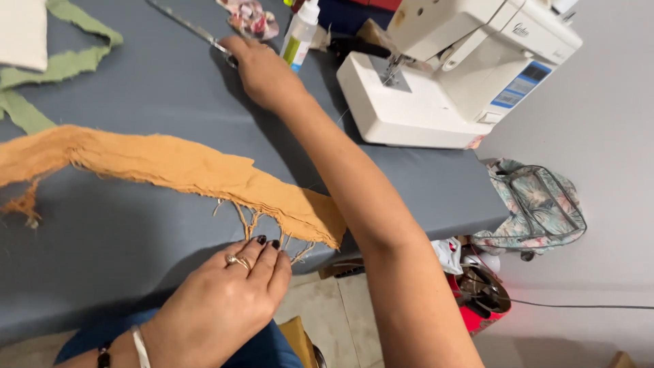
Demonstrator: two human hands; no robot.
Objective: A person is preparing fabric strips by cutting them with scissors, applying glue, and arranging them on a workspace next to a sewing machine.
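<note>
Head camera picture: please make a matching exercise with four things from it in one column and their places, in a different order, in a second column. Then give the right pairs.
Things:
1. orange fabric strip
2. green fabric strip
3. sewing machine
4. floral bag

Places:
A. off the table, past its right edge
B. far left corner of the grey table
C. far right part of the table
D. across the table, its frayed end at the left hand

Pairs: 1-D, 2-B, 3-C, 4-A.

The right hand reaches to a long metal tool at the far side; I cannot tell what tool.
</note>
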